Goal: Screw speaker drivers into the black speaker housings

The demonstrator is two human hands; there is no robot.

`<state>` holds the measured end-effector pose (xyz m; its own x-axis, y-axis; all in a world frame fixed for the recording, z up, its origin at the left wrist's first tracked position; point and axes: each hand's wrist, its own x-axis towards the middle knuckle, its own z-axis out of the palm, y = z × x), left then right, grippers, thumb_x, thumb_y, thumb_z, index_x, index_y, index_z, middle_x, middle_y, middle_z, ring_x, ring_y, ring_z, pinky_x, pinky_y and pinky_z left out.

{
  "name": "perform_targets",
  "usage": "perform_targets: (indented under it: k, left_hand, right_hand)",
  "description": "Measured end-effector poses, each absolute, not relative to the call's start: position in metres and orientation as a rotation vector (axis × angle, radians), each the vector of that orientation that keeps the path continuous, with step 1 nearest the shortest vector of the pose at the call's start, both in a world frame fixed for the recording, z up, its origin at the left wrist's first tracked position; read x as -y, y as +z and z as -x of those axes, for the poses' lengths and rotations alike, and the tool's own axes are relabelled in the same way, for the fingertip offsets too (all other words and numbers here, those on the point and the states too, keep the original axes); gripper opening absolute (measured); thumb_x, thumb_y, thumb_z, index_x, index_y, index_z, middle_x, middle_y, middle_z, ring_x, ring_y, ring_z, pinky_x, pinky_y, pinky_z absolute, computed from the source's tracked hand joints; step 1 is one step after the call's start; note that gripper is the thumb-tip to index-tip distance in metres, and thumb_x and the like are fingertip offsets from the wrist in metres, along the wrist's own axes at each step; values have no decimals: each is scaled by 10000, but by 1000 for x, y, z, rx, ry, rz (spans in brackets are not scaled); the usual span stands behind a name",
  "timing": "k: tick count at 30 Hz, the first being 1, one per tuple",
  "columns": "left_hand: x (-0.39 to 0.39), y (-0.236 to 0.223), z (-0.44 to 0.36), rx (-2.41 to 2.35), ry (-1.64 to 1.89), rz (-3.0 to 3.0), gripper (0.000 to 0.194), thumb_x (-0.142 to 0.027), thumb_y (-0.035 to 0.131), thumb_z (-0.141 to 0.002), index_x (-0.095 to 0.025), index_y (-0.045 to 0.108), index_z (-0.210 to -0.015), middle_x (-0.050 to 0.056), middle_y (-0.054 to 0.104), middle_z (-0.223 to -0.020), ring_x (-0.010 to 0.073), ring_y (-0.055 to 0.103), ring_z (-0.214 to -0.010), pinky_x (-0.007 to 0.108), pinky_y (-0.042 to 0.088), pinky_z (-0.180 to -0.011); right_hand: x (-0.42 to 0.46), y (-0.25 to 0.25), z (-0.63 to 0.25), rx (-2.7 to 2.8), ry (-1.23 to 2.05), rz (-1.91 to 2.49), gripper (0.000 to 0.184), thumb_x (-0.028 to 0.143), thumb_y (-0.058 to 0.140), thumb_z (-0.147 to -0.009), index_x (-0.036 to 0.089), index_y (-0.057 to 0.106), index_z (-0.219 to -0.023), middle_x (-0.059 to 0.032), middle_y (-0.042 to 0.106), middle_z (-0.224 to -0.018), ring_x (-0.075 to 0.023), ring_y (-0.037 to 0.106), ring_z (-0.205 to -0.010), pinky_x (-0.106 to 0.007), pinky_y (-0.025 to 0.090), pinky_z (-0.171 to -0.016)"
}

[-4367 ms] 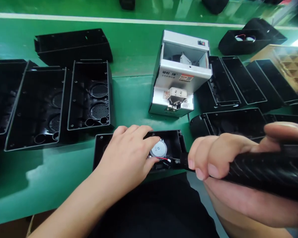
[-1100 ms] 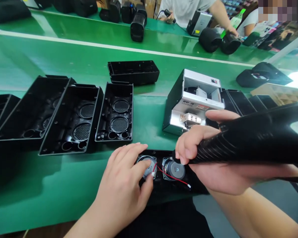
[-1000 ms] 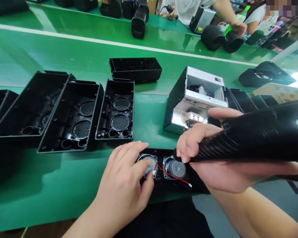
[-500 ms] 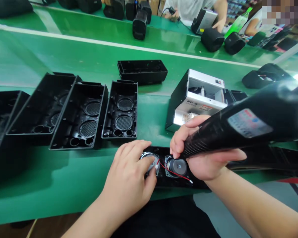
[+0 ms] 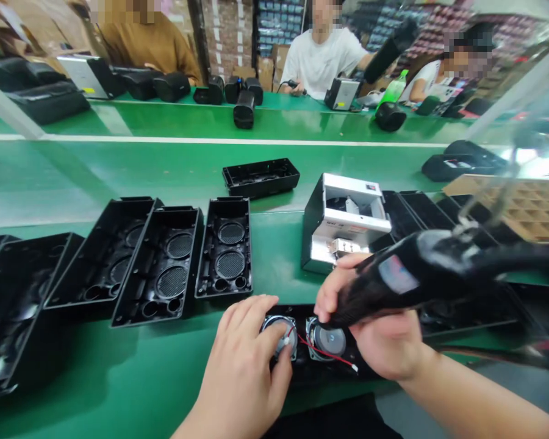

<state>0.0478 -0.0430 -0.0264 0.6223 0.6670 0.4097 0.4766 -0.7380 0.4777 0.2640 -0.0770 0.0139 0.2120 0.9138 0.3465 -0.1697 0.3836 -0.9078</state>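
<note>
A black speaker housing [image 5: 302, 375] lies at the near edge of the green bench with two round speaker drivers in it, joined by a red wire [image 5: 322, 355]. My left hand [image 5: 244, 372] lies on the left driver [image 5: 280, 332], fingers spread and pressing it down. My right hand [image 5: 375, 332] is wrapped round a black electric screwdriver [image 5: 421, 274], whose tip meets the upper left edge of the right driver [image 5: 329, 340].
Several empty black housings [image 5: 224, 247] lie in a row to the left, one more [image 5: 260, 177] behind. A grey screw feeder box [image 5: 343, 222] stands just beyond my hands. Black shells and a cardboard divider tray [image 5: 521, 204] sit right. Other people work across the belt.
The view has tilted up, showing the far bench and workers. My right hand has tipped the screwdriver lower, its tip staying at the right driver. My left hand stays on the left driver.
</note>
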Motion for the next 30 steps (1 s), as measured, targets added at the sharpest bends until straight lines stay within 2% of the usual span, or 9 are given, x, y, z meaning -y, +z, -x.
perform_targets:
  k: [3, 5, 6, 8, 11, 18, 22, 30]
  left_hand:
    - [40, -29, -49, -890, 871, -2562, 175, -135, 620, -959, -189, 716, -1095, 170, 666, -1358, 351, 618, -1250, 612, 576, -984]
    - [38, -30, -49, -881, 873, -2586, 181, -136, 623, -955, -195, 713, -1101, 166, 660, -1362, 351, 616, -1250, 609, 571, -979]
    - [37, -30, -49, -878, 874, -2594, 184, -137, 627, -953, -199, 710, -1105, 164, 657, -1366, 350, 614, -1251, 605, 567, -978]
    - [36, -32, -48, -863, 882, -2602, 201, -131, 633, -948, -205, 702, -1121, 158, 648, -1375, 341, 610, -1255, 587, 558, -980]
    - [35, -34, -47, -829, 894, -2612, 228, -124, 640, -943, -209, 692, -1149, 149, 635, -1395, 326, 599, -1270, 561, 539, -992]
    - [37, -33, -49, -875, 856, -2579, 214, -131, 640, -965, -213, 694, -1155, 134, 631, -1397, 315, 587, -1287, 555, 508, -1036]
    - [39, -32, -49, -892, 844, -2574, 216, -143, 638, -976, -214, 696, -1171, 128, 629, -1410, 313, 583, -1295, 557, 507, -1044]
    - [39, -32, -49, -896, 845, -2590, 199, -152, 629, -987, -219, 695, -1163, 123, 632, -1406, 313, 585, -1288, 560, 516, -1034]
  right_hand:
    - [66, 58, -286, 1011, 664, 865, 698, 916, 504, -924, 328, 653, -1270, 15, 649, -681, -205, 584, -511, -376, 517, -514]
    - [50, 78, -303, 1021, 432, 896, 671, 886, 546, -929, 284, 698, -1184, -1, 649, -641, -227, 585, -498, -395, 508, -475]
    - [40, 82, -311, 1040, 336, 863, 663, 876, 598, -908, 255, 709, -1115, -2, 640, -608, -226, 572, -470, -380, 469, -422]
    - [21, 79, -322, 1087, 325, 827, 645, 875, 656, -867, 256, 694, -1045, 1, 646, -589, -219, 548, -426, -356, 408, -357]
    - [4, 58, -325, 1111, 424, 852, 669, 918, 629, -846, 280, 667, -1042, 15, 640, -593, -207, 522, -391, -345, 392, -328]
    - [9, 49, -324, 1086, 406, 914, 797, 957, 631, -802, 277, 662, -1217, 34, 616, -580, -210, 504, -382, -367, 401, -319]
    - [14, 52, -326, 1077, 389, 926, 807, 951, 610, -825, 275, 671, -1261, 35, 616, -576, -209, 500, -374, -366, 398, -314]
    - [13, 55, -325, 1067, 331, 881, 767, 955, 638, -795, 280, 672, -1157, 41, 588, -573, -213, 511, -369, -361, 387, -298]
